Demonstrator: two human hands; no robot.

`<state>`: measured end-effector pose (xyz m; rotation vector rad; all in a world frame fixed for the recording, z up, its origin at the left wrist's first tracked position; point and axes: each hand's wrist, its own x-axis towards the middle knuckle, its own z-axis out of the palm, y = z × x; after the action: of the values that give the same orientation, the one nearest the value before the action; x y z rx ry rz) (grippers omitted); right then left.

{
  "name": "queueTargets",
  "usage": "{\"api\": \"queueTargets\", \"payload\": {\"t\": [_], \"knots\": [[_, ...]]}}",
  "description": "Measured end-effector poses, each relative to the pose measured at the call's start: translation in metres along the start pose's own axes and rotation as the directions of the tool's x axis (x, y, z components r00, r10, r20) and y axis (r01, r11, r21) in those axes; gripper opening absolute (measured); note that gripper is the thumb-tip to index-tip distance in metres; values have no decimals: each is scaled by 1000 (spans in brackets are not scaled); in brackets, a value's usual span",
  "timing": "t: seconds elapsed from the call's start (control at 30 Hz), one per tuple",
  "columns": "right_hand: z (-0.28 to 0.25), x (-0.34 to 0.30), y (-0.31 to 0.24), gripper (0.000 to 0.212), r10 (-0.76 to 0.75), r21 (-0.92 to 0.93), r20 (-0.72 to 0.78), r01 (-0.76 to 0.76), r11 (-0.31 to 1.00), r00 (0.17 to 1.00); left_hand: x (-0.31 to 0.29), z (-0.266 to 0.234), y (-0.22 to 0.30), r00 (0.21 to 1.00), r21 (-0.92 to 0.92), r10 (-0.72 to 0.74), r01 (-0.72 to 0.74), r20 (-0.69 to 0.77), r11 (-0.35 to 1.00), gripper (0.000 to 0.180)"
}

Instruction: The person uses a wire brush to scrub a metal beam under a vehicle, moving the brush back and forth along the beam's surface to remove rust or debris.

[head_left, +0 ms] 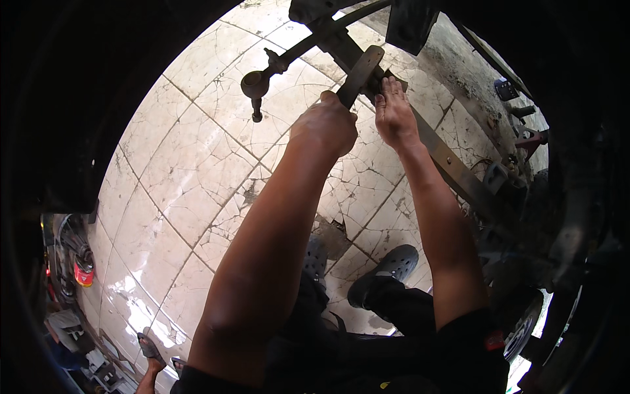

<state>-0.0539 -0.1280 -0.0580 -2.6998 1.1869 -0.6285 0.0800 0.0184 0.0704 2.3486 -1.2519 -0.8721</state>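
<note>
My left hand point(325, 125) is closed around a dark flat metal bar point(362, 73) with a rounded end and small holes. Beside it, my right hand point(396, 117) lies with its fingers stretched out, nearly together, against a dark metal part; what is under the palm is hidden. A long metal beam point(453, 171) runs from there down to the right, past my right forearm. To the left hangs a tie rod point(308, 44), whose round ball joint point(254, 84) has a threaded stud pointing down.
Dark vehicle parts frame the view. Cracked pale tiles point(197, 164) cover the floor below. My clog-shod foot point(394, 262) stands beneath my arms. At lower left are another person's sandalled foot point(152, 351) and a red can point(83, 274). A reddish stand point(530, 139) is at right.
</note>
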Motion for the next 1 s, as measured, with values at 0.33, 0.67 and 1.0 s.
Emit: {"api": "queueTargets", "payload": {"t": [0.33, 0.67, 1.0], "knots": [[-3, 12, -1, 56, 215, -72, 13, -214, 974, 977, -4, 1, 2, 1000, -15, 13, -13, 19, 1000, 54], [-7, 9, -3, 59, 266, -6, 96, -266, 964, 959, -2, -2, 0, 1000, -5, 5, -4, 22, 1000, 54], [-2, 8, 3, 58, 211, -6, 21, -211, 977, 977, -2, -3, 5, 997, 7, -44, 43, 66, 999, 52]]}}
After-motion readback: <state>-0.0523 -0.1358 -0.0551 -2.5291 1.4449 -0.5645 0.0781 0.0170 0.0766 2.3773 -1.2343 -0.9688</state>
